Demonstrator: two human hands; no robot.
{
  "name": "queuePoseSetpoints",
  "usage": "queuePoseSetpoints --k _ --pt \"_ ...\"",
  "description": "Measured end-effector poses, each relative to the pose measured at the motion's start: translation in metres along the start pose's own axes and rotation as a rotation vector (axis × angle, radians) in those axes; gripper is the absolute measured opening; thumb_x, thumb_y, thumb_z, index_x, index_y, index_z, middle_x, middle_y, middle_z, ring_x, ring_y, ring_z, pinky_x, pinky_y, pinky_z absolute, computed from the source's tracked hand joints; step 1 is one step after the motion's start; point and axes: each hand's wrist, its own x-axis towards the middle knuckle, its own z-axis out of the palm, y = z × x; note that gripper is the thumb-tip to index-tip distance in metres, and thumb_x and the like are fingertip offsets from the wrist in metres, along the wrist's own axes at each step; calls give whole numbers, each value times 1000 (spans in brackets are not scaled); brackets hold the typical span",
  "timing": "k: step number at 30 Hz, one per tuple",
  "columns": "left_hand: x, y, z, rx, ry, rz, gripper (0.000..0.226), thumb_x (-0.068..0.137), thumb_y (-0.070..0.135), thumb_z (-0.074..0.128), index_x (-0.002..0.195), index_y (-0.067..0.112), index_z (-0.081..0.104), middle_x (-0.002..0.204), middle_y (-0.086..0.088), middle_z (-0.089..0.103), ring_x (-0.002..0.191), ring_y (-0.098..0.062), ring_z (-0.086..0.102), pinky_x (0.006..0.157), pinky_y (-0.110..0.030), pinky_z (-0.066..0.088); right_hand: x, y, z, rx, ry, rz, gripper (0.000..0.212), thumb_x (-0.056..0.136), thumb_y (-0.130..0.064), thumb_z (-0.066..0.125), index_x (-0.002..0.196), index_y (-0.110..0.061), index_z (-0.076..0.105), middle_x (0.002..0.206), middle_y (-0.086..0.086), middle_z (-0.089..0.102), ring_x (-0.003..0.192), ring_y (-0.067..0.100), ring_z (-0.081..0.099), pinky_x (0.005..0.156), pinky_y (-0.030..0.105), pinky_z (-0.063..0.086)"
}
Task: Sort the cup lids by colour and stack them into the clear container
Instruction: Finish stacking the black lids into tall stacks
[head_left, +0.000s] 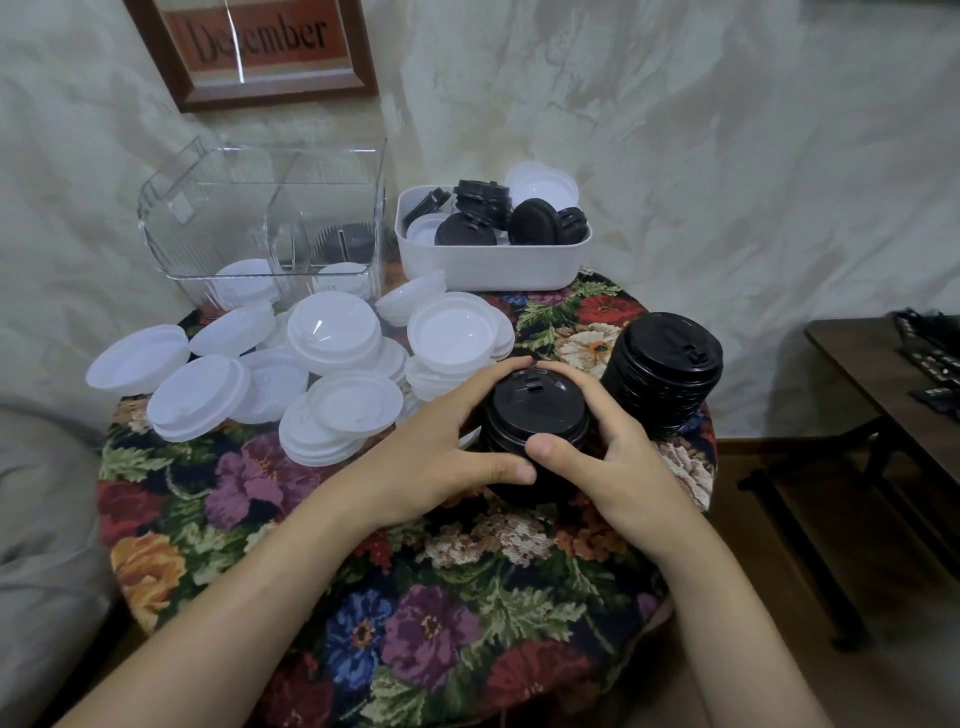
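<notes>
A short stack of black lids stands on the floral tablecloth, and both hands grip it. My left hand curls round its left side, my right hand round its right side, the thumbs meeting in front. A taller black stack stands just right of it. Several loose white lids lie piled to the left. The clear container at the back left holds a few white lids and some black lids behind its divider.
A white tub at the back holds mixed black and white lids. The round table's floral cloth lies bare in front. A dark wooden side table stands at the right, a framed sign on the wall.
</notes>
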Motion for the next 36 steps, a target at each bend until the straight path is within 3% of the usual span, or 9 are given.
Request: queuePoseSetpoints --k 4,10,16,20,22,24,26,30,36 --pt "-2 0 2 9 0 -17 88 84 17 84 155 38 35 149 24 51 139 8 43 113 -13 36 0 1 -7 -24 -44 26 67 87 -34 79 147 -33 48 139 -15 62 130 3 57 106 21 46" --pt "-3 0 2 24 16 -13 96 82 27 86 158 40 29 153 25 45 142 8 40 117 -20 34 0 -6 -5 -63 -17 35 65 85 -36 77 145 -34 50 132 -21 65 124 -2 59 100 14 45" --pt "-4 3 4 99 60 -3 101 79 29 88 158 43 27 150 28 46 135 16 41 102 -1 33 -5 -13 4 -95 25 24 49 85 -39 74 129 -48 54 121 -30 66 116 -6 62 93 9 45" --pt "-4 4 4 121 61 11 98 79 27 88 157 40 30 147 29 47 133 19 41 100 0 32 -7 -12 10 -112 93 31 50 85 -45 76 131 -47 56 122 -27 67 116 -3 63 97 20 49" --pt "-4 4 4 122 55 17 94 80 25 87 156 38 33 146 28 49 132 17 44 102 -2 33 -10 -10 14 -150 137 28 53 86 -49 77 134 -45 55 124 -25 66 118 -2 62 101 31 50" --pt "-4 4 3 123 44 13 89 82 24 86 154 37 37 143 27 54 132 13 46 104 -5 34 -12 -8 17 -172 161 29 53 87 -51 77 135 -46 55 125 -26 65 118 -3 61 101 33 50" --pt "-4 4 2 111 38 12 83 82 25 85 150 40 41 140 28 57 133 10 48 105 -7 36 -12 -10 15 -167 153 30 53 87 -50 77 135 -45 55 125 -26 65 119 -3 61 101 30 49" --pt "-5 4 0 82 28 0 79 84 25 84 148 43 42 140 28 57 134 7 49 108 -12 38 -10 -15 6 -97 72 41 50 86 -46 73 133 -46 55 125 -30 65 118 -8 60 95 11 45" --pt "-4 0 -3 46 -6 -38 87 82 28 85 155 38 37 149 19 53 141 -2 46 121 -41 35 -8 -8 -3 -89 8 66 73 87 -47 75 152 -45 41 144 -29 53 133 -10 48 108 21 40"
